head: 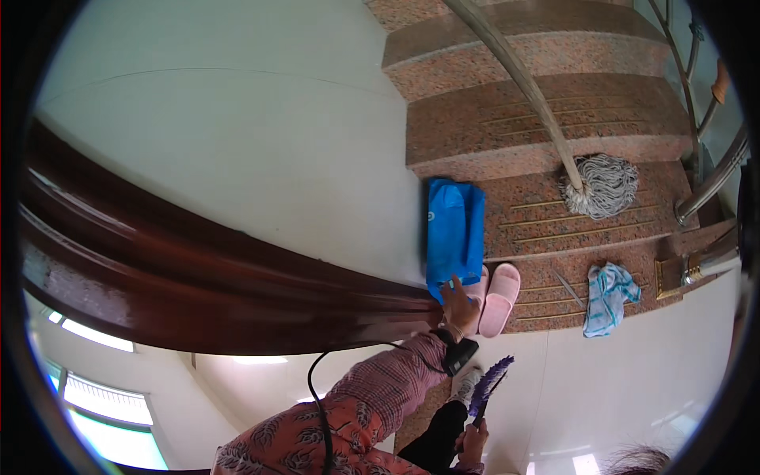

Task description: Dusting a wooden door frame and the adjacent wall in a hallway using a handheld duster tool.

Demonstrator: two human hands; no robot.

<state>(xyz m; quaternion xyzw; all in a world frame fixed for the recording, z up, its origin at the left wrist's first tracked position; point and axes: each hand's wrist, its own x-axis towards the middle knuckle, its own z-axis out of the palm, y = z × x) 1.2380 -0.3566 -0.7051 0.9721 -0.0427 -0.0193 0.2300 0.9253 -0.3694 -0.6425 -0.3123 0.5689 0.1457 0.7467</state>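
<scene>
My left hand [461, 310] reaches to the near end of a blue bag [456, 231], its fingers at the bag's edge. Whether they grip it is hard to tell. The bag leans by the wall on the stairs. Beside that hand is a pair of pink slippers [500, 301], one partly hidden by the hand and bag. Lower down, my right hand [473, 438] holds the dark handle of a purple bristly brush or duster [489, 385], which points up and away from me. A black device [459, 357] with a cable is strapped to my left wrist.
A string mop [602, 185] rests on a granite stair step [534, 225], its long wooden handle slanting up left. On the bottom step lie a blue-and-white cloth [611, 300] and a thin pointed object [569, 289]. A metal railing [709, 178] stands right; dark polished wood [225, 279] curves along the left.
</scene>
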